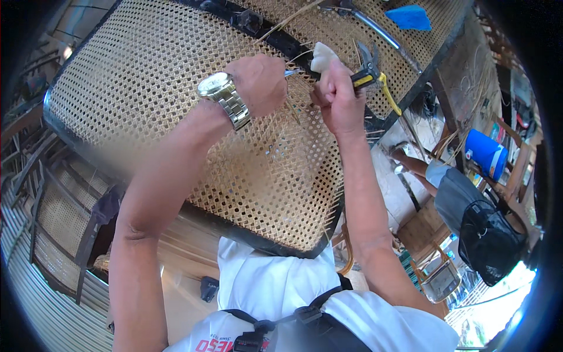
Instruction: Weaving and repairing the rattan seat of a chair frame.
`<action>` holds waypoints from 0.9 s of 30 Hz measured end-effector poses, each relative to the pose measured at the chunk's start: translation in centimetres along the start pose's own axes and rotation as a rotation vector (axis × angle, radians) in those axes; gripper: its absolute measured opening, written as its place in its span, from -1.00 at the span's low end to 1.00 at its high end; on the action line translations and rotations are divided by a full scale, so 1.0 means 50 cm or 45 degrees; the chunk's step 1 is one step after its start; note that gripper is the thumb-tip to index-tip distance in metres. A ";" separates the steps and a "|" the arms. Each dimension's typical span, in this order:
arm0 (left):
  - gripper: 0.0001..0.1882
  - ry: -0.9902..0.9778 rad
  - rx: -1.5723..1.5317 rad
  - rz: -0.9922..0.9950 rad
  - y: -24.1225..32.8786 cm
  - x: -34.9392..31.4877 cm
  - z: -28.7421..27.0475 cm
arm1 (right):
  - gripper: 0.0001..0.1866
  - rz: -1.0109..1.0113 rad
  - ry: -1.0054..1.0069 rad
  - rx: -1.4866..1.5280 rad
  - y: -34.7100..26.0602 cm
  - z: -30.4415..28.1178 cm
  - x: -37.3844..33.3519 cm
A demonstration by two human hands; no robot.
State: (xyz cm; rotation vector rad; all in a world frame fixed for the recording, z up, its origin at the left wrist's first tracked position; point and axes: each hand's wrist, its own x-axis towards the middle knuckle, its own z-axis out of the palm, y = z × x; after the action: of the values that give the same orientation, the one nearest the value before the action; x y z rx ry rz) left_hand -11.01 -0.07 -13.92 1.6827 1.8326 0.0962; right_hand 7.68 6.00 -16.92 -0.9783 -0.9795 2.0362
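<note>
A dark-framed panel of woven cane (pixel 135 64) lies before me, and both my hands are over it. My left hand (pixel 258 85), with a metal-banded wristwatch (pixel 224 98) at its wrist, is closed low over the weave. From its fingers juts a thin, silvery tip (pixel 291 73); the rest is hidden. My right hand (pixel 342 102) makes a fist just right of it, around a whitish, ridged piece (pixel 324 57) that sticks out at the top. Right beside this fist are cutting pliers (pixel 375 73) with black and yellow handles, jaws apart. Loose cane strands (pixel 296 14) stretch across the frame bar.
A metal rod-like tool (pixel 378 30) and a blue scrap (pixel 409 17) lie at the far right of the cane. Another person (pixel 463 199) in dark clothing is at the right, near a blue cooler jug (pixel 487 154). More cane-panelled furniture (pixel 61 223) stands at the left.
</note>
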 end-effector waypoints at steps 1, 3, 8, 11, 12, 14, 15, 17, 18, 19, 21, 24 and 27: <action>-0.75 0.001 -0.006 0.000 0.006 0.002 -0.001 | -0.54 -0.037 -0.034 -0.044 -0.008 0.004 0.003; -0.75 -0.091 0.043 -0.054 0.018 0.002 -0.007 | -0.55 -0.048 0.047 0.138 -0.034 0.014 -0.003; -0.73 0.016 0.073 0.040 0.001 0.004 0.008 | -0.55 0.047 0.013 0.213 -0.027 0.008 -0.003; -0.72 0.012 0.064 0.028 0.007 0.009 0.009 | -0.54 0.058 0.038 0.182 -0.011 0.011 -0.009; -0.72 -0.002 0.057 0.003 0.007 0.010 0.004 | -0.54 0.033 0.025 0.133 -0.008 0.015 -0.008; -0.72 0.013 0.061 0.008 -0.001 0.006 0.010 | -0.53 0.050 0.042 0.137 0.003 0.013 -0.023; -0.72 0.035 0.058 0.017 -0.005 0.006 0.013 | -0.52 0.064 0.057 0.129 0.003 0.014 -0.026; -0.72 0.067 0.062 0.033 -0.014 0.008 0.026 | -0.52 0.044 0.053 0.004 -0.002 0.021 -0.021; -0.72 0.095 0.062 0.037 -0.008 0.005 0.020 | -0.53 0.011 0.057 0.012 -0.006 0.022 -0.017; -0.72 0.096 0.059 0.036 -0.001 0.005 0.013 | -0.54 -0.022 0.061 0.020 -0.010 0.023 -0.015; -0.73 -0.045 0.088 -0.013 0.015 0.003 -0.005 | -0.55 -0.029 0.072 0.152 -0.024 0.013 -0.025; -0.73 0.058 0.066 0.046 0.000 0.002 0.013 | -0.56 -0.004 0.132 0.276 -0.029 0.013 -0.027; -0.72 0.021 0.070 0.040 0.002 0.007 0.013 | -0.57 -0.029 0.106 0.326 -0.052 0.015 -0.042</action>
State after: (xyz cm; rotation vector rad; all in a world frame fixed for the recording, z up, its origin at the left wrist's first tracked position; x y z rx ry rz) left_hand -10.60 0.05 -14.50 1.7534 1.8367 0.0733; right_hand 8.71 5.36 -13.73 -0.9017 -0.6633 2.0245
